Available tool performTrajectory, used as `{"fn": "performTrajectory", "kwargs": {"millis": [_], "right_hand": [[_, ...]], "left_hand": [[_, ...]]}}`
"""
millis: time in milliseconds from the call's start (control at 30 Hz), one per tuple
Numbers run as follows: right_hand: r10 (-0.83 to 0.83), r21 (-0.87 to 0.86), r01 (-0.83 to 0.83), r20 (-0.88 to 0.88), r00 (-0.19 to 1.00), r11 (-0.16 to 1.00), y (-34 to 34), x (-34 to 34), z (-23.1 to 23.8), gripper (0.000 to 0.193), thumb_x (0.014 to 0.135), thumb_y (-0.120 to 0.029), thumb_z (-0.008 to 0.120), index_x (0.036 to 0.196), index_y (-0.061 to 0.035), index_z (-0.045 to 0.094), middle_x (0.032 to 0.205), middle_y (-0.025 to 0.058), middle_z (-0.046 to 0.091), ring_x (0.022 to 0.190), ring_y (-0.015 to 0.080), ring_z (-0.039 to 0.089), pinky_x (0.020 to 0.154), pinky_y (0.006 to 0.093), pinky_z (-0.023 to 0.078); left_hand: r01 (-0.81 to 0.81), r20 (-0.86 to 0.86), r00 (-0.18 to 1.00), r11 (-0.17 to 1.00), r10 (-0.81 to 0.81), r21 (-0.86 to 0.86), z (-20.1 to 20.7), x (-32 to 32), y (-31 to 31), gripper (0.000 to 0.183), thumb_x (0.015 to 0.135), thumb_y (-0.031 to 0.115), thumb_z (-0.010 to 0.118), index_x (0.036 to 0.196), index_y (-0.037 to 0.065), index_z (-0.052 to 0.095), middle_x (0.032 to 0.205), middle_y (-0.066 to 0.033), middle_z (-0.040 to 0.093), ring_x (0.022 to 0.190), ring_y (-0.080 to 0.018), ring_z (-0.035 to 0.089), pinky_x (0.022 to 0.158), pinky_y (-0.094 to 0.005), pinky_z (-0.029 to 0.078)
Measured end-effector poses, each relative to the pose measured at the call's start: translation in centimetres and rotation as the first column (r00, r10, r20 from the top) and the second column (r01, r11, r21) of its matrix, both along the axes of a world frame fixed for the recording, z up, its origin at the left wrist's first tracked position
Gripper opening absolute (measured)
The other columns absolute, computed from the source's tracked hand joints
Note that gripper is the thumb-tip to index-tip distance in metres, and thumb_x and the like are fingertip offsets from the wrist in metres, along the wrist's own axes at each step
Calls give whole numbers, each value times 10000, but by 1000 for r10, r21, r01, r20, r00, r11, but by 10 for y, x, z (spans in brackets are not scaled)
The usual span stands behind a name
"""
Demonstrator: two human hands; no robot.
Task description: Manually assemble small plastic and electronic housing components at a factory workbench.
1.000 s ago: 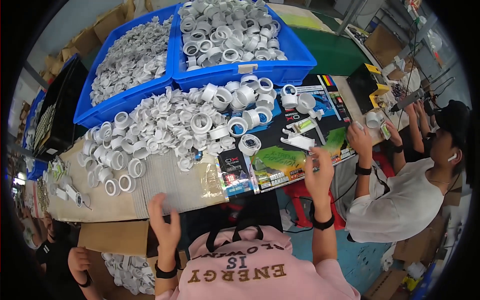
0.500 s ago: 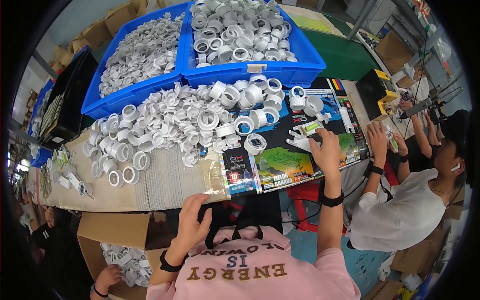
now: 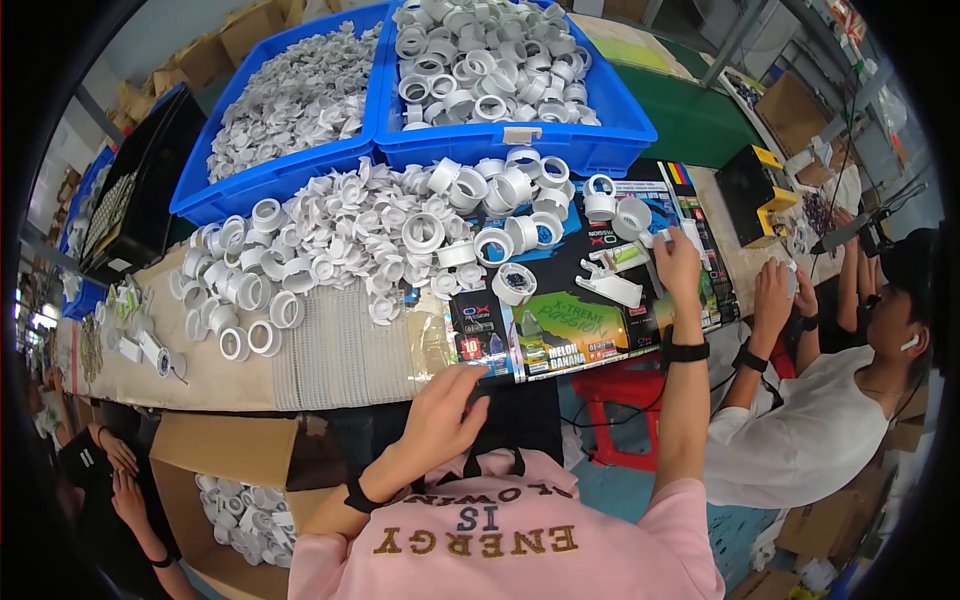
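My right hand (image 3: 678, 268) is over the right part of the printed sheet (image 3: 560, 312), its fingers bent down and closed at a small white plastic part (image 3: 662, 238). Its grip is partly hidden by the fingers. Just left of it lies a white plastic housing (image 3: 612, 280) with a greenish cell in it. White cup-shaped rings (image 3: 632, 218) stand beyond the hand. My left hand (image 3: 442, 412) hovers at the table's near edge, holding nothing, thumb apart from the fingers. A white ring with a dark circuit inside (image 3: 514, 285) sits between my hands, farther in.
Two blue bins (image 3: 640, 140) of white parts stand at the back. A heap of white caps and rings (image 3: 345, 225) covers the table's middle and left. A cardboard box (image 3: 225, 440) is below left. A yellow-black device (image 3: 755, 195) and a co-worker (image 3: 800, 440) are at right.
My right hand has moved right and away from me, off the white housing to the small white part. My left hand has shifted right along the table edge. The view has turned slightly.
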State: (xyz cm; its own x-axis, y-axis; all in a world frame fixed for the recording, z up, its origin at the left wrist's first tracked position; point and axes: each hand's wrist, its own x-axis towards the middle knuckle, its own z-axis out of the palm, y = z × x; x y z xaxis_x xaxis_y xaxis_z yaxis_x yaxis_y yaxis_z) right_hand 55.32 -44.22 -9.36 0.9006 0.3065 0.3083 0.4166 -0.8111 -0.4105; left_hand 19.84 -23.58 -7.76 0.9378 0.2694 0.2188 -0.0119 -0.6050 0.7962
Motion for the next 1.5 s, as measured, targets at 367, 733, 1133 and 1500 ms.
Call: {"fn": "performTrajectory", "kwargs": {"millis": [367,733,1133,1500], "right_hand": [[248,-41,-248,319,915,968,7,-49,13,367,751,-15,634,1113,-29,574,1021,132,571,987,327,511,813,410,431],[493,-320,-457,35,869,830,19,-29,18,459,677,20,629,1125,-74,598,975,124,584,941,319,516,851,387,418],[238,-168,-222,81,968,960,69,-85,-6,401,678,-199,729,946,-1,506,894,203,592,805,359,597,703,475,461],[447,249,-427,-26,894,869,52,-186,43,429,723,-126,668,1091,30,512,971,233,583,910,409,566,791,469,461]], "left_hand": [[-54,67,997,941,34,334,0,99,35,619,710,107,699,1250,-26,427,1147,-196,494,1045,-375,497,861,-422,437],[-2,48,999,908,-20,420,-13,121,33,611,635,101,755,1192,7,520,1085,-136,524,964,-320,502,820,-395,441],[155,124,978,983,-166,97,24,84,-5,534,730,37,616,1233,-26,449,1233,-208,434,1145,-391,430,976,-424,360],[3,-62,986,378,-158,-926,4,75,-37,451,883,188,635,1256,17,447,1203,-142,536,1090,-196,547,854,-316,482]]}}
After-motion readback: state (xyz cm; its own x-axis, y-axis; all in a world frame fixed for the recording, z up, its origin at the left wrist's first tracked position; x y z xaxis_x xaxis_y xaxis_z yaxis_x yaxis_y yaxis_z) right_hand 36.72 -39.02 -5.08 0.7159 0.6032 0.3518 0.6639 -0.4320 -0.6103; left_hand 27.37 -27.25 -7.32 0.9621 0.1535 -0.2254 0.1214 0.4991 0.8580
